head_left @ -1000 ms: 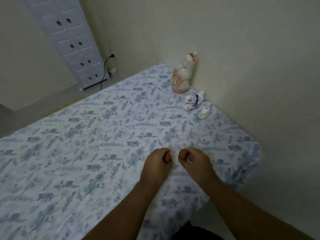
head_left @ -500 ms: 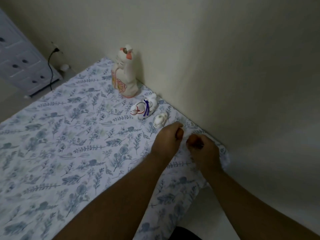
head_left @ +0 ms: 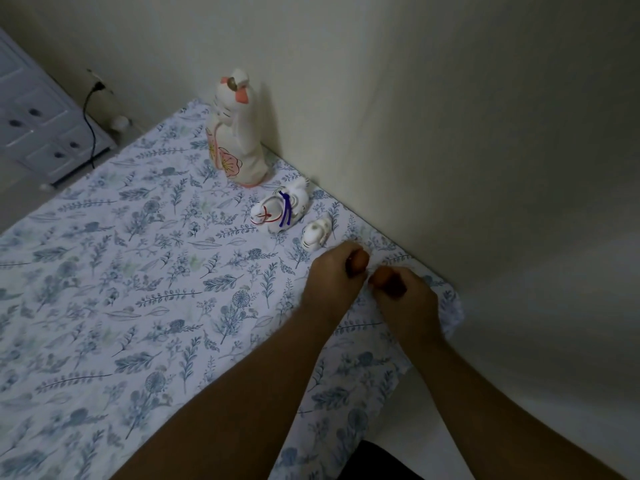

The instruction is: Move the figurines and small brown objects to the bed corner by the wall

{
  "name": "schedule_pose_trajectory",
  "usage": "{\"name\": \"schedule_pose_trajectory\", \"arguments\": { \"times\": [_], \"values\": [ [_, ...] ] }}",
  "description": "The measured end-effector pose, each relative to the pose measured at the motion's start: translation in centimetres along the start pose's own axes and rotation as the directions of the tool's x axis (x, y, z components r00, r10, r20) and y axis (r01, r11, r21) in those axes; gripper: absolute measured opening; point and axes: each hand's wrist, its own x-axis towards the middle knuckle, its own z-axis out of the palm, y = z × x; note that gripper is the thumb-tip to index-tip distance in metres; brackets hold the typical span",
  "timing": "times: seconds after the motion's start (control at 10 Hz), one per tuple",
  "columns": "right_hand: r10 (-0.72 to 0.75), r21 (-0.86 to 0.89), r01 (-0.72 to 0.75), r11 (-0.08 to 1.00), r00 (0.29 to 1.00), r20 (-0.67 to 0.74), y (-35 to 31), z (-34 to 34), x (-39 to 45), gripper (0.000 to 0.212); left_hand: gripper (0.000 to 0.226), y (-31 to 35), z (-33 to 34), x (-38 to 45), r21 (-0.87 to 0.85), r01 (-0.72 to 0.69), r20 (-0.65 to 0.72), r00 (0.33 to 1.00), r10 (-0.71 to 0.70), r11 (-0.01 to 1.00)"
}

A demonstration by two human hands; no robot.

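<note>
A tall white cat figurine (head_left: 235,133) stands upright on the floral bed sheet (head_left: 138,271) against the wall. Beside it lies a white figurine with a purple cord (head_left: 282,211), then a smaller white figurine (head_left: 316,234). My left hand (head_left: 334,275) is closed around a small brown object (head_left: 360,262), low over the sheet just right of the smallest figurine. My right hand (head_left: 405,299) grips another small brown object (head_left: 382,276) close beside it, near the wall edge of the bed.
The wall (head_left: 450,133) runs along the bed's right side. A white drawer cabinet (head_left: 38,133) stands at the far left on the floor, with a black cable (head_left: 90,133) plugged into the wall next to it. The bed's near corner (head_left: 450,313) drops off right of my hands.
Both hands carried the brown objects from the middle of the bed edge toward the wall, ending beside the smallest figurine. The view swung along with them.
</note>
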Motion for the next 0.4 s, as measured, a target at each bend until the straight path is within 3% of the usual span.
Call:
{"name": "schedule_pose_trajectory", "arguments": {
  "times": [0.2,0.3,0.4],
  "values": [
    [-0.072,-0.026,0.072,0.997,0.997,0.0,0.3,0.1,0.0,0.014,0.025,0.2,-0.2,-0.4,0.04,0.026,0.017,1.0,-0.027,0.999],
    [-0.159,-0.037,0.158,0.987,0.987,-0.024,-0.2,-0.3,-0.4,0.045,0.046,-0.1,-1.3,-1.8,0.02,0.034,0.057,0.998,-0.035,0.999],
    [-0.224,-0.129,0.211,0.969,0.97,-0.099,-0.9,-1.1,-1.3,0.064,0.055,0.0,-2.3,-3.3,0.015,0.046,0.014,0.999,-0.046,0.999]
  ]
}}
